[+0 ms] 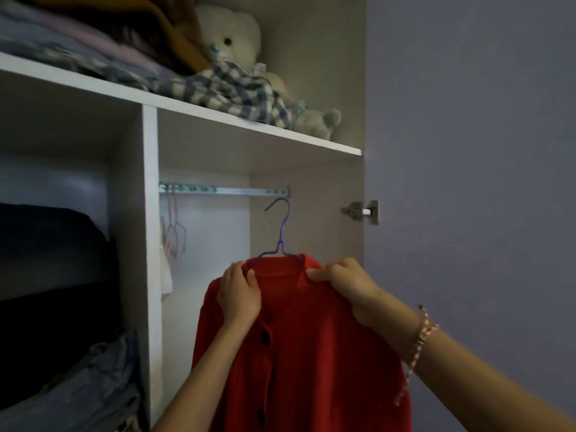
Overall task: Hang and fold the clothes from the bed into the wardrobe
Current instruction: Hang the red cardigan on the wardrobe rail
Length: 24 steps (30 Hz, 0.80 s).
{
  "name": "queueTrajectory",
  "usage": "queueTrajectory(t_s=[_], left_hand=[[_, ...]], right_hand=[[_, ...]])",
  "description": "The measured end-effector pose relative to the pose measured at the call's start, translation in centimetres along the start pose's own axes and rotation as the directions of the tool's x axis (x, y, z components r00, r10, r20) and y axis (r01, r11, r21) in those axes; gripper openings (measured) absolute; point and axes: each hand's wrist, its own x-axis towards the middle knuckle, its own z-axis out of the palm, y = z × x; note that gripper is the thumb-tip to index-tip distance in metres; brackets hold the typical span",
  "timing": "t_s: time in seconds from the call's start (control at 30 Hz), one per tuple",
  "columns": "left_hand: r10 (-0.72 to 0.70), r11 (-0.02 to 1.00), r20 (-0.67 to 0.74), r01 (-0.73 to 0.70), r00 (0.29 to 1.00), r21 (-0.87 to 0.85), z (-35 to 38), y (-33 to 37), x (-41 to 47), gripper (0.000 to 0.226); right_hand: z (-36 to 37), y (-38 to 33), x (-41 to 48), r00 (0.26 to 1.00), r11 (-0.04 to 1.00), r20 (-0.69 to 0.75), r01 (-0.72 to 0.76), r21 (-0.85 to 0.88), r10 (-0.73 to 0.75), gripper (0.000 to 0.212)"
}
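Red knit, soft and probably light, the cardigan (296, 353) would sag and slip if carried alone, so the best hold is at the shoulders, over its purple wire hanger (282, 227). The left hand (238, 291) has its fingers (235, 271) curled round one shoulder and the right hand (343, 285) pinches the other. The hook is just under the rail (224, 191), not yet on it. Folded dark clothes (46, 244) fill the shelves to the left, spare hangers (174, 232) crowd the rail's left end, and the open door (467, 151) stands to the right.

Red cardigan (305, 353) on purple hanger (282, 232) in left hand (238, 294) and right hand (346, 285)
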Motion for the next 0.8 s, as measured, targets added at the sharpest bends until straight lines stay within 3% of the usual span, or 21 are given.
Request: queueTrajectory(t_s=[0.1,0.17,0.27,0.4,0.53,0.67,0.8], left_hand=[[-0.193,0.972,0.072,0.201,0.979,-0.125,0.1,0.7,1.9,0.048],[-0.218,0.944,0.154,0.249,0.964,-0.218,0.3,1.9,3.1,0.046],[-0.229,0.905,0.153,0.268,0.961,-0.331,-0.6,2.6,4.4,0.045],[-0.301,0.772,0.191,0.357,0.934,-0.527,-1.1,2.9,6.7,0.048],[-0.244,0.798,0.238,0.334,0.940,-0.501,-0.2,3.7,7.7,0.047],[-0.187,0.842,0.267,0.295,0.945,-0.451,0.2,4.1,9.3,0.048],[-0.143,0.852,0.281,0.262,0.949,-0.453,1.8,5.4,11.6,0.043]], right_hand=[[4.4,-1.9,3.7,0.999,0.994,-0.009,-0.041,0.103,0.042,0.002],[6.8,-2.8,5.6,1.000,0.987,-0.021,-0.018,0.162,0.022,0.004],[9.7,-4.0,8.9,0.999,0.974,-0.040,0.042,0.222,-0.034,0.007],[11.9,-5.4,14.2,0.998,0.965,-0.040,0.063,0.255,-0.054,0.005],[11.8,-5.1,19.9,0.990,0.966,-0.108,0.112,0.231,-0.089,0.012],[10.5,-4.4,25.8,0.986,0.971,-0.141,0.116,0.208,-0.088,0.053],[8.2,-3.6,32.8,0.980,0.987,-0.159,0.137,0.088,-0.122,0.034]])
